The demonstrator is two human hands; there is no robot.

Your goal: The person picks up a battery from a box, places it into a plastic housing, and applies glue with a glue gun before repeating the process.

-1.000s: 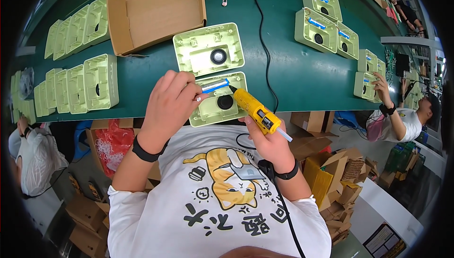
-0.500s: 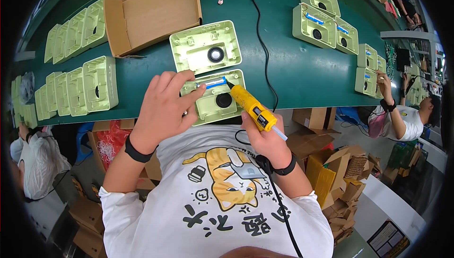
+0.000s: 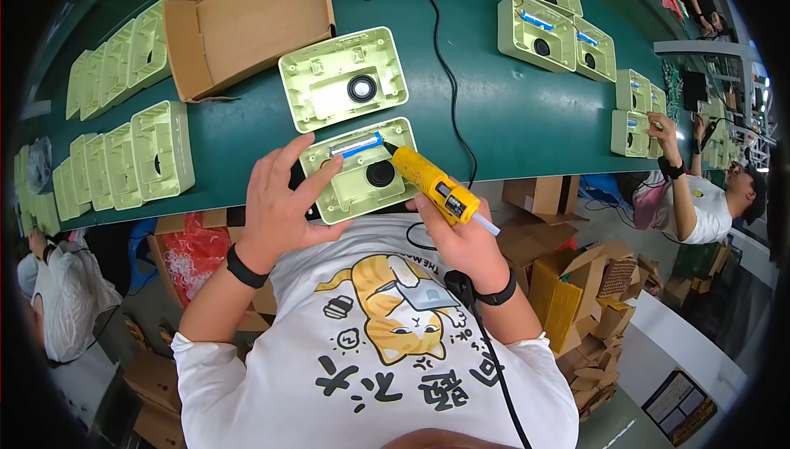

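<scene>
A light green plastic housing (image 3: 350,202) lies near the table's front edge, with a blue cylindrical battery (image 3: 362,145) along its far side and a round black speaker (image 3: 380,173) in it. My left hand (image 3: 280,202) is open around the housing's left end, fingers spread; its index fingertip is beside the battery's left end and its thumb by the near edge. Wrapped in my right hand (image 3: 462,239) is a yellow glue gun (image 3: 429,183), a pale glue stick poking out of its back. Its dark nozzle points at the battery's right end.
Another green housing (image 3: 300,74) with a speaker lies just beyond. An open cardboard box (image 3: 247,29) and rows of green housings (image 3: 160,153) stand left. A black cable (image 3: 444,54) crosses the table. Battery-fitted housings (image 3: 535,33) sit far right, near a co-worker (image 3: 691,202).
My left index finger has drawn back from over the battery, and the left thumb has stretched out along the near side. The glue gun's tip stays by the battery's right end.
</scene>
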